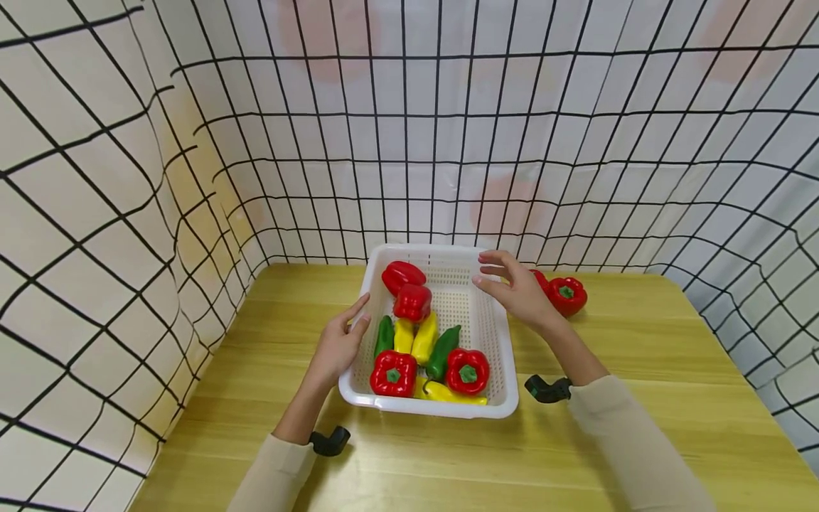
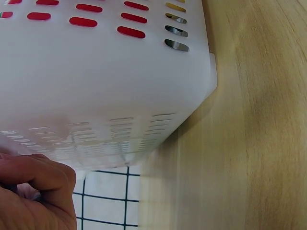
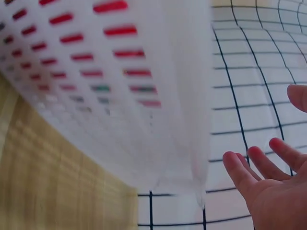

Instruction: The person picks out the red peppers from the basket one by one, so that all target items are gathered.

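A white plastic basket (image 1: 429, 405) with slotted walls stands on the table. Inside lie several red bell peppers (image 1: 468, 371), long yellow peppers (image 1: 425, 341) and green peppers (image 1: 443, 354), mostly in the near and left parts. My left hand (image 1: 339, 347) grips the basket's left rim; in the left wrist view that hand (image 2: 36, 191) shows bent fingers beside the wall. Over the far right rim hovers my right hand (image 1: 521, 291), fingers spread and holding nothing. The right wrist view has this hand (image 3: 273, 182) apart from the basket wall (image 3: 177, 120).
Red bell peppers (image 1: 566, 296) lie on the wooden table (image 1: 640, 355) right of the basket, partly behind my right hand. Black wire grid panels (image 1: 409, 142) with pale sheeting behind them enclose the back and sides. A black wrist camera (image 1: 548, 389) sits at each sleeve.
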### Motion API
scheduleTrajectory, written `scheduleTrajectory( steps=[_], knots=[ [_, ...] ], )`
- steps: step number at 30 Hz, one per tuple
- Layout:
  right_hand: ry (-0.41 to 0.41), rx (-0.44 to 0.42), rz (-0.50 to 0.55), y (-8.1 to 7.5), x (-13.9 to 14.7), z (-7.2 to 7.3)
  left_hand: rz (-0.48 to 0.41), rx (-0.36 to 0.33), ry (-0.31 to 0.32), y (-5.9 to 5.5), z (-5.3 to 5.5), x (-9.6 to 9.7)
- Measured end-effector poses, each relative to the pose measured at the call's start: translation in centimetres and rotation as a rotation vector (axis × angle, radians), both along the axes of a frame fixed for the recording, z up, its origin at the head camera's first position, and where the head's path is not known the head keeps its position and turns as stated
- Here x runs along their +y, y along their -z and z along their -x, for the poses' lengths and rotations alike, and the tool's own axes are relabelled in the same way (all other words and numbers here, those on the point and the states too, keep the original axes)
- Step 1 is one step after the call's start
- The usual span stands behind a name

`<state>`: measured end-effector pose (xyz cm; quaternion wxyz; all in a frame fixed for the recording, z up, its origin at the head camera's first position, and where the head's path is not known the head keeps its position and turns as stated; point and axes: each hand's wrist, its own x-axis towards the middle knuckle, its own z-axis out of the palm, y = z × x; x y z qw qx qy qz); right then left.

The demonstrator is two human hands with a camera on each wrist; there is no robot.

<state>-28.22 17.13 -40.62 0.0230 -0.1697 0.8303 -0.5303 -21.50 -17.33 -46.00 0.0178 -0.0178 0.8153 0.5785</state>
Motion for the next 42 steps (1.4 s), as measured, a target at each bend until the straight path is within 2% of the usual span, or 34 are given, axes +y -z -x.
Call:
scheduleTrajectory(
  steps=[10, 16, 19, 23, 27, 30, 33, 37, 42],
  knots=[
    [-0.083, -0.047, -0.086, 0.7, -2.9, -0.4, 0.006, 0.010, -0.006, 0.0, 0.1, 0.0],
    [-0.127, -0.062, -0.124, 0.7, -3.4, -1.0, 0.004, -0.004, -0.011, 0.1, -0.1, 0.0],
    [-0.145, -0.045, -0.143, -0.1, -3.0, -1.3, 0.007, -0.003, -0.016, 0.1, 0.0, 0.0],
    [-0.154, -0.005, -0.165, -1.9, -2.5, -1.2, 0.007, -0.004, -0.015, 0.1, 0.1, 0.1],
    [-0.148, 0.024, -0.172, -3.7, -3.1, -0.6, 0.003, -0.005, -0.015, 0.2, 0.2, 0.0],
    [-0.150, 0.022, -0.188, -4.2, -4.4, 0.1, 0.006, -0.007, -0.025, 0.0, 0.2, -0.1],
    [-0.163, -0.013, -0.214, -3.8, -5.7, 1.0, 0.004, -0.007, -0.033, -0.1, 0.1, -0.1],
    [-0.172, -0.086, -0.231, -2.6, -6.8, 1.9, -0.001, -0.007, -0.023, 0.0, 0.2, 0.0],
    [-0.137, -0.138, -0.257, -1.2, -7.5, 2.8, -0.015, -0.009, -0.016, 0.3, 0.2, 0.0]
  ],
)
